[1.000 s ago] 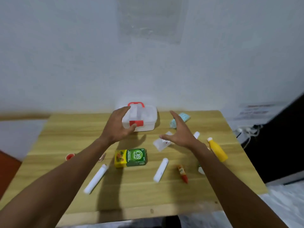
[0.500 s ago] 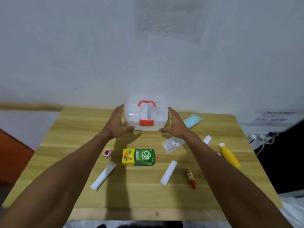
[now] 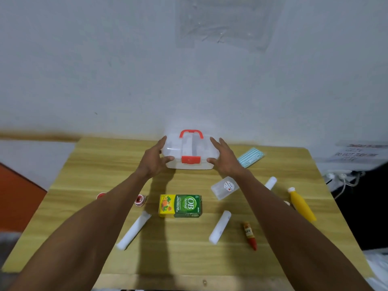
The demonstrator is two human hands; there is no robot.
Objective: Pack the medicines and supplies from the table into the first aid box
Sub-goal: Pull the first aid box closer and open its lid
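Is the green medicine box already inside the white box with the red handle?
No, the green medicine box lies on the table, nearer the person than the closed white box.

Facing a plain pale wall (image 3: 105, 70), dull and evenly lit, with a clear plastic sheet (image 3: 226, 22) taped flat high up near the middle. Standing against it, a light wooden table (image 3: 100, 164) with a straight grain, its far edge meeting the wall. Showing at the left, past the table's left edge, an orange-red panel (image 3: 19, 198). Lying beyond the right edge, a white power strip (image 3: 342, 174) with white cables trailing down against something dark, and a blurred printed notice (image 3: 361, 152) above it.
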